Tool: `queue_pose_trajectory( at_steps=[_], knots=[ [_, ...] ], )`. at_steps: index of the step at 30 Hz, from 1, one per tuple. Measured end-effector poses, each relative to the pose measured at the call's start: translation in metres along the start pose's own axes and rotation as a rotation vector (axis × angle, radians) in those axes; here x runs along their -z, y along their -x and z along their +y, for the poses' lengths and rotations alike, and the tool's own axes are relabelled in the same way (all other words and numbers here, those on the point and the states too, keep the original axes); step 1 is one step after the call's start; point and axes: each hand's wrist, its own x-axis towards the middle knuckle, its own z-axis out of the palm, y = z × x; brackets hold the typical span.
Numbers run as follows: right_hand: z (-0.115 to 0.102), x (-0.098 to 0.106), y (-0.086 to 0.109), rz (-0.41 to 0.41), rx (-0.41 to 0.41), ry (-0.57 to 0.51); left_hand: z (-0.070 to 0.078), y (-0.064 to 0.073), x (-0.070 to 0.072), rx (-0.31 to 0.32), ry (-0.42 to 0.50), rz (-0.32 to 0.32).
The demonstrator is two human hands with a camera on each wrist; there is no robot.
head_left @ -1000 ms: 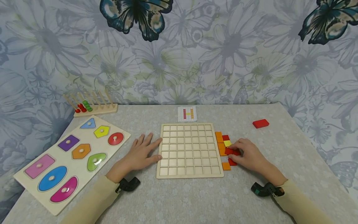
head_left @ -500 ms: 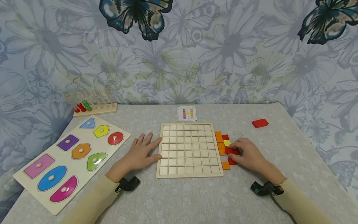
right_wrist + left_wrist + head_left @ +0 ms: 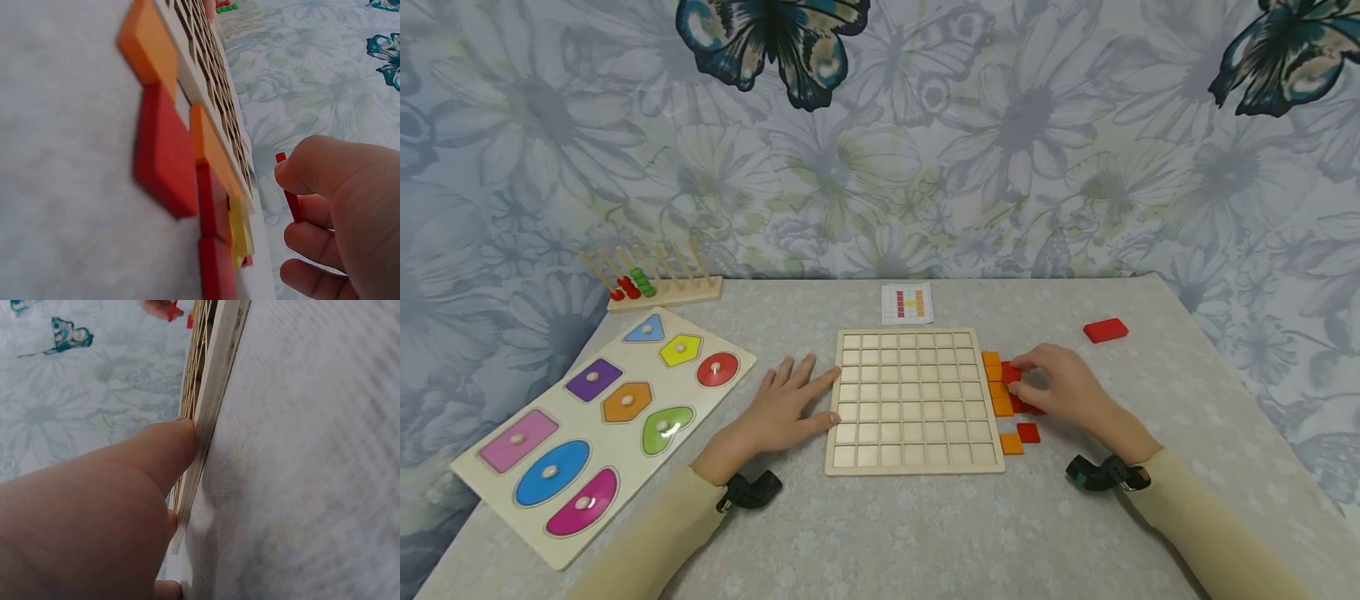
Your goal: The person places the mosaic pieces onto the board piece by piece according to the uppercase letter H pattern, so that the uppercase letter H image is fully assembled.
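One red tile [image 3: 292,205] pinched in right hand [image 3: 1063,383]; left hand [image 3: 782,408] spread against grid board [image 3: 917,402]. Likely pick step; next needs squaring-up.

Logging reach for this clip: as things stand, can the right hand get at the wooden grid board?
Probably yes. The right hand, pinching a red tile, is just beyond the board's right side; only low, loose tiles lie between it and the wooden grid board, and the left hand touches just the opposite edge.

Dim, diffuse light; soft blur in wrist views
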Motion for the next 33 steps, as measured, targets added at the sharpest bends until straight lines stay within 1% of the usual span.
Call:
queue_pose_trajectory(
  at_steps=[6, 10, 18, 22, 25, 33],
  knots=[
    [-0.005, -0.004, -0.021, -0.051, -0.003, -0.012, 0.001, 0.000, 0.000, 0.007, 0.004, -0.009],
    [-0.009, -0.007, -0.031, -0.072, -0.003, -0.032, 0.002, -0.001, 0.000, 0.012, 0.008, -0.019],
    [-0.020, -0.010, -0.054, -0.099, 0.006, -0.043, 0.002, 0.000, 0.001, 0.004, 0.009, -0.013],
    [-0.027, -0.012, -0.067, -0.112, 0.032, -0.058, 0.002, 0.000, 0.001, 0.002, 0.012, -0.014],
    [-0.032, -0.014, -0.076, -0.118, 0.070, -0.060, 0.002, 0.000, 0.001, 0.000, 0.018, -0.015],
    [-0.049, -0.024, -0.103, -0.168, 0.086, -0.088, 0.001, 0.002, 0.001, -0.001, 0.015, -0.003]
  ],
)
